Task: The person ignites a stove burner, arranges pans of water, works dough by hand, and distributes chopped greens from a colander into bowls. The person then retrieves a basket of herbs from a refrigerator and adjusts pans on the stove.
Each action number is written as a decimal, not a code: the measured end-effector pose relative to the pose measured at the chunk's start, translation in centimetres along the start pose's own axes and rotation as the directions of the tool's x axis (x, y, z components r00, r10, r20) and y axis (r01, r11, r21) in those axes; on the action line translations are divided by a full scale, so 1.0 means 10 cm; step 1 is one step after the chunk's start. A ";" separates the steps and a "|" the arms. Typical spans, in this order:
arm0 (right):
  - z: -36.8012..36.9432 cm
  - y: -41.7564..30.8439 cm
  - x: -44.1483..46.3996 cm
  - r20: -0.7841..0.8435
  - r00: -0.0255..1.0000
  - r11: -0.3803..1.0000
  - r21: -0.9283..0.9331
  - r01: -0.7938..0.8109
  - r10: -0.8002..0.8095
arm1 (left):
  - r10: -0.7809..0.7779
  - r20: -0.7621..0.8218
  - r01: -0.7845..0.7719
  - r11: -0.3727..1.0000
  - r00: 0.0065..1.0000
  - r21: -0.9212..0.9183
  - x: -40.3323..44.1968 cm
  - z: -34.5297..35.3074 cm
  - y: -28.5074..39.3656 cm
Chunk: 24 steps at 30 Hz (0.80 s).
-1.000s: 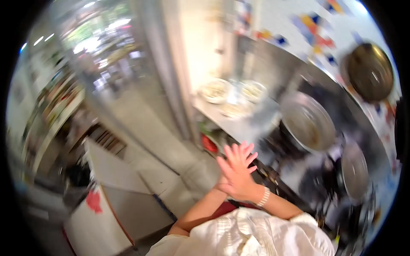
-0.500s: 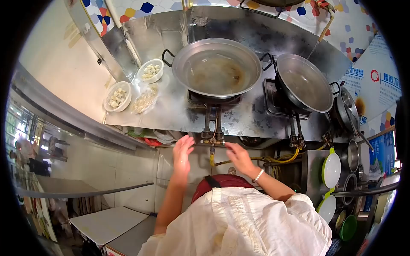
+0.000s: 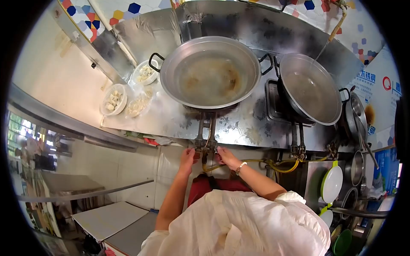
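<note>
In front of the stove counter, my left hand (image 3: 188, 159) is closed with its fingertips at the left knob of the gas valve (image 3: 206, 146). At that valve's right knob, the fingers of my right hand (image 3: 227, 157), with a white bead bracelet on its wrist, are closed too. Both knobs are partly covered by the fingers. Above the valve, a wide two-handled metal pan (image 3: 169, 87) sits over a burner and holds cloudy water with brownish patches. A yellow gas hose (image 3: 256, 161) runs rightward from below the valve.
A second pan (image 3: 301, 102) with liquid stands tilted to the right. Two white baskets (image 3: 122, 106) of pale pieces and a plastic bag (image 3: 139, 103) lie left on the steel counter (image 3: 164, 123). Green-rimmed pans (image 3: 332, 184) hang at the right.
Both hands have moved forward and inward from apart, open positions to the gas valve, where their fingers have closed on the knobs. The view has shifted slightly.
</note>
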State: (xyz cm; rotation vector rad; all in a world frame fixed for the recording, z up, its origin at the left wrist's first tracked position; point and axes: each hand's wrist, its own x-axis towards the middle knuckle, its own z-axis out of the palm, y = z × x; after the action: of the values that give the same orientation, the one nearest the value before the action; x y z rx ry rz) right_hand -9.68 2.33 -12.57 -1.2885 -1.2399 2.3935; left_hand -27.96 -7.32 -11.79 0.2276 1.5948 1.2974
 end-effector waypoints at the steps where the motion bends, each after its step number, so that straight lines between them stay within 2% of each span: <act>1: 0.10 -0.10 -0.04 -0.071 0.997 1.000 -0.006 -0.018 0.018 | -0.009 0.005 0.009 1.000 1.000 0.001 -0.01 0.00 0.03; 2: 0.16 -0.18 -0.05 -0.144 0.989 0.999 -0.011 -0.034 0.032 | -0.009 0.039 0.007 0.998 0.999 0.065 -0.01 -0.01 0.10; 4: 0.08 0.01 0.11 -0.116 0.993 0.999 0.047 -0.009 0.015 | -0.015 0.084 0.003 0.989 0.996 0.146 0.05 -0.08 0.16; 6: 0.07 0.11 0.17 -0.094 0.992 0.996 -0.023 0.087 -0.089 | -0.096 0.253 0.042 0.976 0.963 0.212 0.14 -0.16 0.19; 7: 0.11 0.15 0.18 -0.155 0.984 0.996 0.003 0.088 -0.086 | -0.108 0.303 0.045 0.977 0.947 0.207 0.22 -0.19 0.18; 8: 0.13 0.19 0.17 -0.171 0.982 0.997 0.003 0.082 -0.080 | -0.117 0.316 0.053 0.977 0.942 0.205 0.26 -0.21 0.15; 10: 0.17 0.22 0.16 -0.227 0.956 0.982 0.008 0.191 -0.184 | -0.165 0.370 0.080 0.969 0.914 0.234 0.34 -0.24 0.17; 18: 0.39 0.15 0.08 -0.430 0.883 0.982 -0.076 0.171 -0.187 | -0.218 0.469 0.112 0.963 0.856 0.244 0.47 -0.31 0.13; 20: 0.38 0.11 0.12 -0.598 0.797 0.907 -0.379 -0.184 -0.089 | -0.254 0.477 0.135 0.953 0.842 0.270 0.44 -0.30 0.17; 21: 0.38 0.07 0.15 -0.596 0.803 0.871 -0.391 -0.297 0.006 | -0.276 0.470 0.150 0.946 0.838 0.289 0.44 -0.29 0.21; 22: 0.42 0.04 0.16 -0.610 0.792 0.879 -0.376 -0.295 0.005 | -0.281 0.484 0.142 0.942 0.829 0.303 0.44 -0.29 0.22; 24: 0.53 -0.02 0.19 -0.643 0.756 0.809 -0.507 -0.298 -0.125 | -0.299 0.464 0.193 0.945 0.834 0.263 0.43 -0.27 0.19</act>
State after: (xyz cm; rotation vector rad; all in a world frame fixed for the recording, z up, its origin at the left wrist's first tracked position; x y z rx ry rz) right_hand -14.86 0.23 -12.07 -2.1461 -1.7239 1.3358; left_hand -32.88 -5.38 -12.98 0.4342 1.2543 0.7839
